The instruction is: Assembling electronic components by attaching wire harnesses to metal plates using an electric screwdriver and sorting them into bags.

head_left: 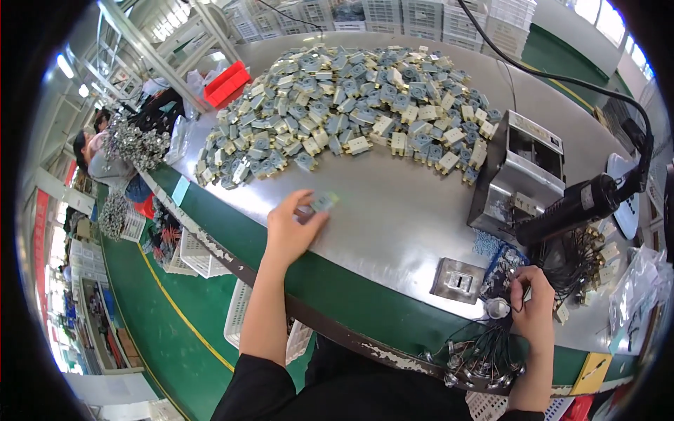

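My left hand point(293, 228) is over the steel table, thumb and fingers pinched on a small grey-and-cream plastic block point(324, 202), blurred by motion. It looks like the blocks in the big pile point(351, 105) beyond it. My right hand point(532, 302) is closed at the table's right front, fingertips together beside a blue bag of small parts point(504, 270). A thin black wire shows at its fingers, but what they pinch is too small to tell. Just left of this hand are a small round white piece point(498, 307) and a metal fixture point(458, 279) with a slot.
A box-shaped metal machine point(516, 175) stands at right, with a black cylindrical power screwdriver point(569, 210) hanging before it. Black wires with metal ends point(484, 358) hang over the front edge. A red bin point(227, 84) sits far left. Clear plastic bags point(639, 288) lie at far right.
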Available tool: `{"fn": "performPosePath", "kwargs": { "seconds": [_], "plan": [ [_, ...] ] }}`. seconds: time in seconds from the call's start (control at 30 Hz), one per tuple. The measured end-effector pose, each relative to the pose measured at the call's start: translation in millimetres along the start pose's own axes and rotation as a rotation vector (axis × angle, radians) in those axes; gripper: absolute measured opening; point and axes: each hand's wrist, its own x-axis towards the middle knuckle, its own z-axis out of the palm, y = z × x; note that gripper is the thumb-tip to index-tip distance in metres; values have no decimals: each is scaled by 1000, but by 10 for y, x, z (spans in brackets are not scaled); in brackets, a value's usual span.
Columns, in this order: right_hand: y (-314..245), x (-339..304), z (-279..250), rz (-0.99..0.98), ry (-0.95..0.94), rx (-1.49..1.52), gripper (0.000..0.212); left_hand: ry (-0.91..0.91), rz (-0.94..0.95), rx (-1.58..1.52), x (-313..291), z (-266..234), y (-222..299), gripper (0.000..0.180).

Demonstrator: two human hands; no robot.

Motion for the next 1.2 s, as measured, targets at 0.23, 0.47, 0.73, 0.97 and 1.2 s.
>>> {"fn": "performPosePath", "kwargs": {
  "seconds": [0.23,0.47,0.73,0.97,1.2],
  "plan": [
    [-20,41,74,-98,181,34,15,-341,481,-495,-246,-89,779,47],
    [-85,21,28,-102,231,50,19,-375,777,-502,-141,90,1124,38],
    [-23,17,-21,-139,236,71,23,-469,720,-412,-352,652,1484,28],
    [27,-4,-74,-192,274,63,22,-607,571,-509,-522,787,1452,29],
    [29,-7,-68,-228,281,82,22,-839,530,-513,-629,624,1546,39]
  ]
}}
